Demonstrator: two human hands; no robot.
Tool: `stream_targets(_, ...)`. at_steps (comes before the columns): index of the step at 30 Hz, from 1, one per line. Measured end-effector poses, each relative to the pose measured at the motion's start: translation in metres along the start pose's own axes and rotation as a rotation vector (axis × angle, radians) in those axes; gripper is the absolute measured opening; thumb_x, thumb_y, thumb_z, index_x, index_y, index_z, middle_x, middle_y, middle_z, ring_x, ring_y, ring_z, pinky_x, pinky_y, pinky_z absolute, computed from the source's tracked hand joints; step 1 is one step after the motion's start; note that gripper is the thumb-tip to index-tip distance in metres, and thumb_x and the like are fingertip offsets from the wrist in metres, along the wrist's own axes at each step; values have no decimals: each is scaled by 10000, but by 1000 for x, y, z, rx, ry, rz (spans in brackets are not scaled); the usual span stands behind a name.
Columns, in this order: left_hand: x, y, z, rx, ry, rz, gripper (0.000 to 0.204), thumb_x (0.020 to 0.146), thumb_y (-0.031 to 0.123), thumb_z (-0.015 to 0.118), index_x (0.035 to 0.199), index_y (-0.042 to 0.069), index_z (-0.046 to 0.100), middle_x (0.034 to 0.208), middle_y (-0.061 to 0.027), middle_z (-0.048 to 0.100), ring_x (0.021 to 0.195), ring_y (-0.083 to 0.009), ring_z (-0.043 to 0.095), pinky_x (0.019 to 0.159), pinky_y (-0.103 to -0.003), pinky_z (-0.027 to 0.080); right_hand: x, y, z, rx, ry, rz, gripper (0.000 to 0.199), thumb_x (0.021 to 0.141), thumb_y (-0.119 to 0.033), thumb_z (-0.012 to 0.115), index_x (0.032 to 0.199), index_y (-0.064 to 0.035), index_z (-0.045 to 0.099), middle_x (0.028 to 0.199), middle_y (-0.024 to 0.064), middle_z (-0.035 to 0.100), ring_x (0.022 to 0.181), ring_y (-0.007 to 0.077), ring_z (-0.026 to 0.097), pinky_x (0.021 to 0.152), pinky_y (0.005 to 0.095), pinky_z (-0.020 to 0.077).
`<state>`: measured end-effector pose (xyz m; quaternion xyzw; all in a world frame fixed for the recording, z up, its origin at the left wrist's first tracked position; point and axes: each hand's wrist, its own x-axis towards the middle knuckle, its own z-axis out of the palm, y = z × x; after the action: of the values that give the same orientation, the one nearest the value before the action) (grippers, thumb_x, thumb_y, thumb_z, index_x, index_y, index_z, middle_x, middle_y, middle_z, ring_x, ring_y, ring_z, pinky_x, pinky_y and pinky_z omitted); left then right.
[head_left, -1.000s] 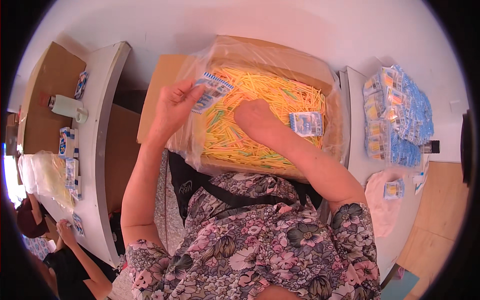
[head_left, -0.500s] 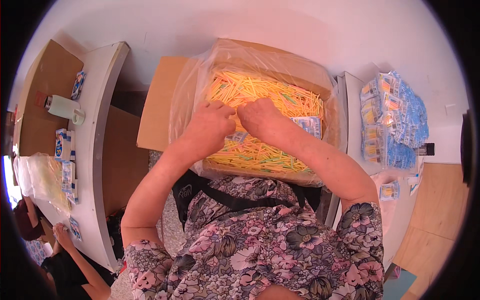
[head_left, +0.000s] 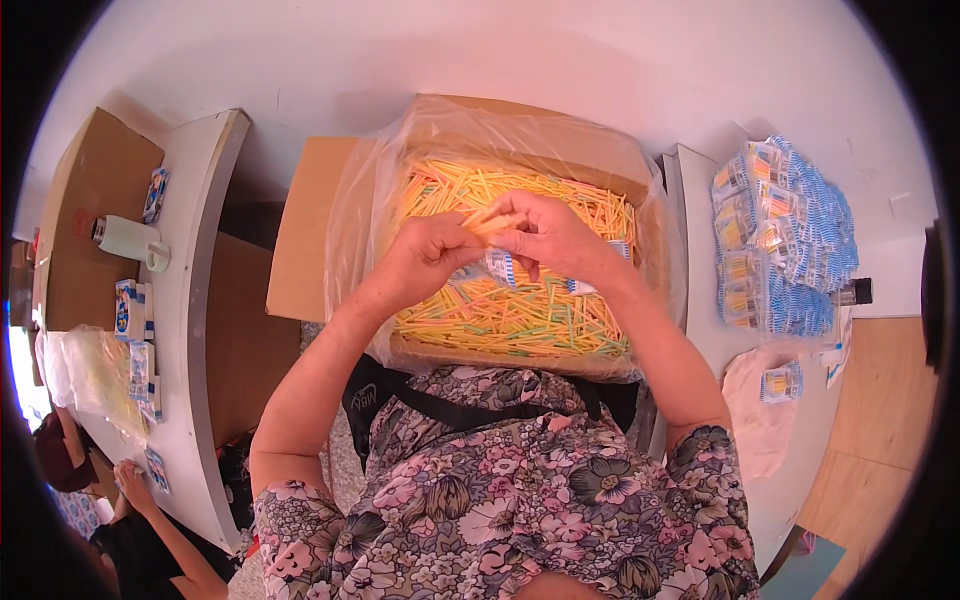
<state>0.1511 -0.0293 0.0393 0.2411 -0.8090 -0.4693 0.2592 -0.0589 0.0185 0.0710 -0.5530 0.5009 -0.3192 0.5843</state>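
A cardboard box point(head_left: 520, 130) lined with clear plastic holds a heap of thin sticks point(head_left: 530, 315) in yellow, orange, pink and green. Above the heap my two hands meet. The fingers of my left hand point(head_left: 425, 250) are closed at the edge of a small clear packet point(head_left: 500, 266) with blue and white print, partly hidden by the fingers. My right hand point(head_left: 550, 235) pinches a few yellow-orange sticks point(head_left: 490, 221) against my left fingertips. Another blue-and-white packet point(head_left: 585, 284) shows beneath my right wrist.
On the right table point(head_left: 705, 290) stands a pile of filled packets point(head_left: 790, 240); a single packet point(head_left: 781, 382) lies on pink cloth nearby. A pale green flask point(head_left: 130, 240) and small boxes point(head_left: 130, 308) occupy the left table point(head_left: 195, 190). Another person's hand point(head_left: 130, 480) works at lower left.
My right hand has turned from reaching down into the heap to pinching sticks above it. The packet under my left hand has come into clearer view between my hands.
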Motion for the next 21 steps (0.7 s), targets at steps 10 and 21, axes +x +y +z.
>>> stream_targets(10, -18, -14, -2, 507, -56, 26, 9, 742, -13, 641, 748, -7, 637, 727, -137, 596, 718, -329, 588, 638, -410, 459, 3, 51, 18, -472, 161, -28, 252, 819, -132, 702, 1000, 0, 587, 659, 68, 603, 621, 118, 619, 536, 308, 478)
stream_targets(21, -11, 8, 1, 229, 73, -57, 104, 736, -45, 627, 815, 12, 662, 703, -119, 566, 689, -311, 576, 590, -387, 447, -4, 42, 28, -154, 396, -166, 344, 920, -350, 592, 967, -9, 586, 625, 63, 527, 611, 135, 501, 582, 287, 424)
